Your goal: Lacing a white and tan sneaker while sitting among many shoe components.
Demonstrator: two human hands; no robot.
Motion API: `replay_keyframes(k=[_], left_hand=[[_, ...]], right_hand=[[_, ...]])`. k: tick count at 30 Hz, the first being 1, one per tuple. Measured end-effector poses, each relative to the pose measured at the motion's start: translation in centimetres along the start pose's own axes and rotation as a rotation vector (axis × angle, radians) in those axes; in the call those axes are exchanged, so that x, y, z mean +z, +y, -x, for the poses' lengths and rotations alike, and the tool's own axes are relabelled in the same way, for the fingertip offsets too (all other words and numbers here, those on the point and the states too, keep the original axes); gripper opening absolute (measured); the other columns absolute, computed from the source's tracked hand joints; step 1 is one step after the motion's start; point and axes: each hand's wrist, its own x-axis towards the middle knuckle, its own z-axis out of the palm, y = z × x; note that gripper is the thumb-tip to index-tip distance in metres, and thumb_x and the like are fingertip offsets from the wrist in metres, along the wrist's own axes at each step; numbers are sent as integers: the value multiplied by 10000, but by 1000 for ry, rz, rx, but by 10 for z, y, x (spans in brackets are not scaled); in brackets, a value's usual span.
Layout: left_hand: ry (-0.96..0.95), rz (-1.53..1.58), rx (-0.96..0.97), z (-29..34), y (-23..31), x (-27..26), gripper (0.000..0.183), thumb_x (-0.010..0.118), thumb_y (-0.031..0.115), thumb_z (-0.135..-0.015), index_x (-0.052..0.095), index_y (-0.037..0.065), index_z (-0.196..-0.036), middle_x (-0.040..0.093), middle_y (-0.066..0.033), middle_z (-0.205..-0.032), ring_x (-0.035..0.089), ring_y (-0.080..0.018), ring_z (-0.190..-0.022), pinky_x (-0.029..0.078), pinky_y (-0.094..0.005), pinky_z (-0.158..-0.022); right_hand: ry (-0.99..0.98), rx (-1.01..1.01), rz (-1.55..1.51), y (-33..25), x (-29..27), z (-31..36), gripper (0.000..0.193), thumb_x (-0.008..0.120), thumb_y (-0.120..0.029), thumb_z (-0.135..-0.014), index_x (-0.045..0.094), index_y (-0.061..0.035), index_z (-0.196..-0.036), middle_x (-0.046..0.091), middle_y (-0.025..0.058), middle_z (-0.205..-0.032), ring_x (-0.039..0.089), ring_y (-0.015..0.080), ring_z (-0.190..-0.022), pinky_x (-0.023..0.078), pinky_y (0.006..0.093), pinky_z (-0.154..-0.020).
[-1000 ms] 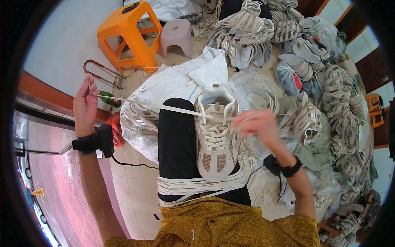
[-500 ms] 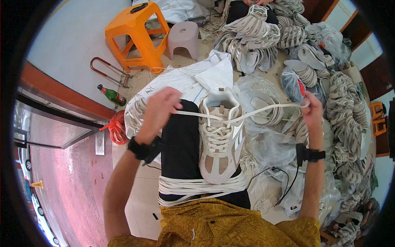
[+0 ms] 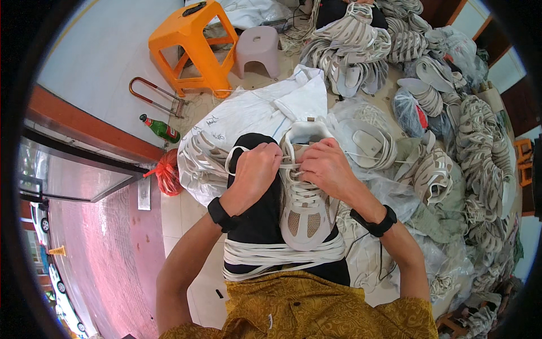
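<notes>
A beige and white sneaker (image 3: 307, 229) rests on my black-trousered lap, its toe toward me and its white laces threaded up the front. Both hands meet over the top of its lacing. My left hand (image 3: 257, 171) is closed on a white shoelace (image 3: 230, 160), part of which loops out beside the knuckles. Close by on the right, my right hand (image 3: 330, 168) pinches the lace near the tongue; its fingertips are partly hidden. Across my thighs lies a bundle of loose white laces (image 3: 282, 261).
Piles of beige shoe uppers (image 3: 477, 138) fill the right side, among clear plastic bags. A white sack (image 3: 248, 116) lies beyond my knees. An orange stool (image 3: 189, 31), a small pale stool (image 3: 258, 51), a green bottle (image 3: 160, 129) and a red bag (image 3: 167, 172) stand at the left.
Both hands have come inward from wide apart, where they stretched the lace out sideways, to the top of the sneaker's lacing. The sneaker stays on my lap.
</notes>
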Motion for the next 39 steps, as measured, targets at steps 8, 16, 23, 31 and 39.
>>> replay_keyframes(k=[8, 16, 23, 31, 39], left_hand=[[-56, -301, 165, 1, 8, 3, 59, 526, 38, -726, 479, 15, -698, 508, -134, -645, 548, -301, -570, 442, -362, -479], [-3, 22, 170, -6, 5, 5, 77, 524, 4, -677, 453, 13, -704, 491, -136, -604, 538, -297, -528, 448, -343, -470], [-55, -316, 316, -3, 17, 13, 124, 541, 14, -680, 474, -4, -783, 513, -130, -665, 552, -295, -577, 446, -352, -492], [-228, -532, 461, -11, 25, 6, 87, 521, 49, -680, 481, 23, -753, 495, -102, -644, 554, -257, -624, 450, -368, -527], [-677, -414, 132, -60, 36, -10, 193, 500, 134, -677, 610, -25, -672, 603, -188, -670, 609, -312, -637, 480, -390, -574]], right_hand=[[25, -22, -62, 4, 0, 6, 113, 658, -148, -591, 607, -68, -652, 609, 4, -780, 537, 162, -825, 348, 319, -799], [53, -26, -84, 5, 1, 10, 116, 651, -142, -588, 609, -57, -654, 608, 6, -781, 537, 163, -828, 344, 318, -806], [136, -55, -107, 6, 6, 10, 99, 637, -157, -564, 596, -74, -597, 582, 7, -718, 522, 163, -778, 345, 316, -783], [209, 435, -843, 17, -26, 35, 98, 603, -86, -710, 622, 10, -718, 605, 58, -698, 550, 137, -677, 427, 250, -622], [207, 949, -1310, 40, -48, 62, 147, 567, -46, -747, 607, 49, -852, 555, 54, -594, 419, 65, -417, 275, 185, -389]])
